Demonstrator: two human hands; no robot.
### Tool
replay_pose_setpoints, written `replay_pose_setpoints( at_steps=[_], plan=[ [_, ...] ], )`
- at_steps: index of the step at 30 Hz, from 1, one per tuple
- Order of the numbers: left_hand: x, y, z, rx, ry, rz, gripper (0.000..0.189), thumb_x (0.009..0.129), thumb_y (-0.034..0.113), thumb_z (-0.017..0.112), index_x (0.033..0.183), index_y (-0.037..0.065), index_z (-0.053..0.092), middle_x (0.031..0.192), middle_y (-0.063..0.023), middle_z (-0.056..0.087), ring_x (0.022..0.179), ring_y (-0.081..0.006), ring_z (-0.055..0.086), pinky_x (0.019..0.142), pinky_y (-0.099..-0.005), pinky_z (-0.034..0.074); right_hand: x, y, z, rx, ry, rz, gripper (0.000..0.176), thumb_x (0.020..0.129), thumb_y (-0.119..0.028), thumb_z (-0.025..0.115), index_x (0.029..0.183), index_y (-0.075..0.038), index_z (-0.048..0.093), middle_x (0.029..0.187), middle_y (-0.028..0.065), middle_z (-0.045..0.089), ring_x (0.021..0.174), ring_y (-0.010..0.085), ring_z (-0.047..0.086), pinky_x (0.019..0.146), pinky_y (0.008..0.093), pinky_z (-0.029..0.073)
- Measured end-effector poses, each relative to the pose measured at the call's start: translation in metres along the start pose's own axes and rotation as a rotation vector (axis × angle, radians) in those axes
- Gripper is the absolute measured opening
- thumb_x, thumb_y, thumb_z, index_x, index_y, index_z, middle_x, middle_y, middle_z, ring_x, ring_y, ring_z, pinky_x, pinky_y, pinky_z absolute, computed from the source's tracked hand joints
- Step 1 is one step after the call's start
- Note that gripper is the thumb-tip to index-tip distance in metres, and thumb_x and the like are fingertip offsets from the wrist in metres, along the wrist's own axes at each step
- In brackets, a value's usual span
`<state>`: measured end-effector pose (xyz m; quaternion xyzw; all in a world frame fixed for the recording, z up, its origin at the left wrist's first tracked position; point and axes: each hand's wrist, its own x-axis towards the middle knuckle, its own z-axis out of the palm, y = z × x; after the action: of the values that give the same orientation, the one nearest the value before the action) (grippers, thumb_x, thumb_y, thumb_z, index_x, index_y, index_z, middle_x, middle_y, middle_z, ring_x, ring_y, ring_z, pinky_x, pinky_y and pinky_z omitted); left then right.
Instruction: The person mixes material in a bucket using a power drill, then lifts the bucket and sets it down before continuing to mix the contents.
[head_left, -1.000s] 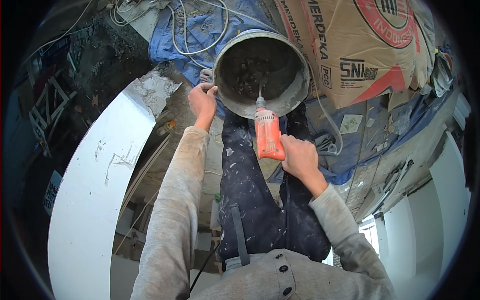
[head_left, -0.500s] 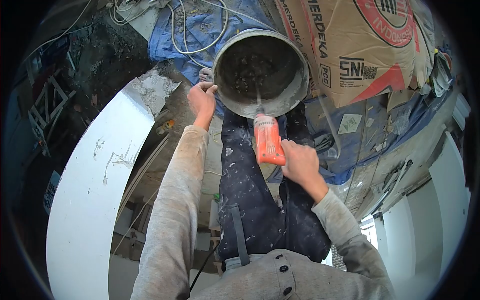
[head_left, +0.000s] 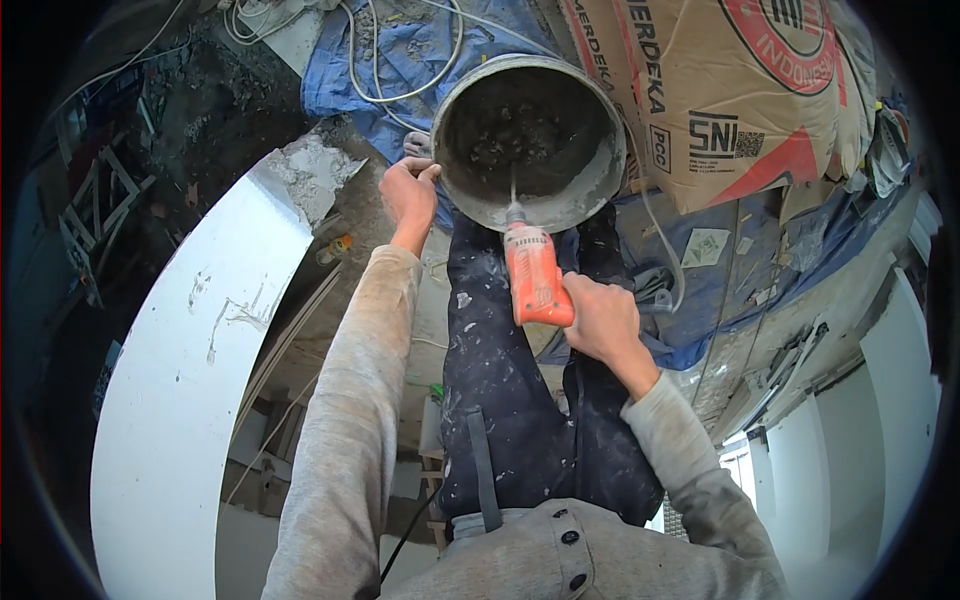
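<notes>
My right hand (head_left: 604, 318) is wrapped round the handle of an orange-red power drill (head_left: 535, 272). The drill's thin shaft reaches over the near rim into a round bucket (head_left: 595, 185), whose bottom holds dark grey, lumpy wet mix (head_left: 515, 135). At the bucket's left side, my left hand (head_left: 408, 196) has its fingers pressed together on the rim. The bucket is tilted, with its mouth facing me, just beyond my legs. The tip of the shaft is lost in the mix.
Large brown cement bags (head_left: 735, 110) stand right of the bucket. A blue tarp (head_left: 330, 70) with a looped pale cable lies beyond. A long white curved panel (head_left: 180, 380) runs along the left, with rubble at its top end. A pale card (head_left: 703, 248) lies at the right.
The bucket and both hands sit slightly further right and higher in view. The drill's shaft leans a little differently inside the bucket, and the cable right of the bucket has shifted.
</notes>
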<state>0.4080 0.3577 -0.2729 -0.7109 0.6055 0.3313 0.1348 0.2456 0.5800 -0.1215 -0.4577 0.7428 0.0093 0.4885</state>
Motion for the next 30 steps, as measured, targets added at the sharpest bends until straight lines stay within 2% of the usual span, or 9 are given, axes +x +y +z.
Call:
replay_pose_setpoints(
  at_steps=[4, 10, 13, 17, 22, 30],
  plan=[
    [0.002, -0.005, 0.005, -0.026, 0.009, 0.012, 0.017, 0.079, 0.019, 0.081, 0.092, 0.008, 0.079, 0.084, -0.0098, 0.076, 0.078, -0.0227, 0.073, 0.077, -0.0360, 0.054, -0.003, 0.006, 0.009, 0.020, 0.070, -0.019, 0.030, 0.069, -0.009, 0.070, 0.095, -0.009, 0.054, 0.078, 0.0096, 0.062, 0.068, 0.0318, 0.067, 0.060, 0.0446, 0.051],
    [0.004, -0.004, 0.004, -0.019, -0.021, -0.009, 0.018, 0.079, 0.018, 0.081, 0.093, 0.008, 0.079, 0.084, -0.0095, 0.077, 0.078, -0.0219, 0.073, 0.077, -0.0347, 0.054, 0.003, 0.007, 0.005, -0.016, -0.003, -0.055, 0.029, 0.069, -0.008, 0.068, 0.095, -0.009, 0.055, 0.079, 0.0100, 0.063, 0.068, 0.0327, 0.067, 0.060, 0.0460, 0.051],
    [0.005, -0.003, 0.003, -0.005, -0.034, -0.013, 0.018, 0.079, 0.018, 0.081, 0.094, 0.008, 0.079, 0.085, -0.0095, 0.077, 0.079, -0.0221, 0.073, 0.078, -0.0348, 0.054, 0.008, 0.011, 0.008, 0.084, 0.024, -0.061, 0.030, 0.068, -0.008, 0.069, 0.094, -0.009, 0.054, 0.080, 0.0100, 0.064, 0.068, 0.0341, 0.066, 0.060, 0.0471, 0.050],
    [0.003, 0.000, -0.001, -0.009, -0.040, -0.018, 0.018, 0.079, 0.019, 0.081, 0.094, 0.008, 0.080, 0.086, -0.0093, 0.077, 0.080, -0.0223, 0.073, 0.079, -0.0351, 0.054, 0.012, 0.005, 0.007, 0.066, 0.048, -0.074, 0.032, 0.068, -0.009, 0.069, 0.096, -0.009, 0.055, 0.080, 0.0098, 0.064, 0.068, 0.0347, 0.066, 0.060, 0.0469, 0.050],
    [0.003, -0.003, 0.001, -0.003, -0.031, -0.008, 0.018, 0.079, 0.019, 0.081, 0.094, 0.010, 0.080, 0.086, -0.0089, 0.077, 0.081, -0.0224, 0.073, 0.079, -0.0355, 0.054, 0.016, 0.001, 0.004, 0.006, 0.032, 0.009, 0.033, 0.067, -0.009, 0.070, 0.096, -0.010, 0.056, 0.081, 0.0093, 0.064, 0.069, 0.0339, 0.066, 0.061, 0.0460, 0.051],
    [0.001, 0.002, -0.001, -0.012, -0.030, -0.009, 0.018, 0.079, 0.020, 0.081, 0.094, 0.010, 0.080, 0.086, -0.0101, 0.077, 0.080, -0.0231, 0.073, 0.078, -0.0362, 0.054, 0.012, 0.007, 0.004, 0.013, 0.064, -0.040, 0.028, 0.069, -0.009, 0.069, 0.093, -0.009, 0.055, 0.079, 0.0096, 0.064, 0.068, 0.0337, 0.066, 0.062, 0.0456, 0.051]
  ],
)
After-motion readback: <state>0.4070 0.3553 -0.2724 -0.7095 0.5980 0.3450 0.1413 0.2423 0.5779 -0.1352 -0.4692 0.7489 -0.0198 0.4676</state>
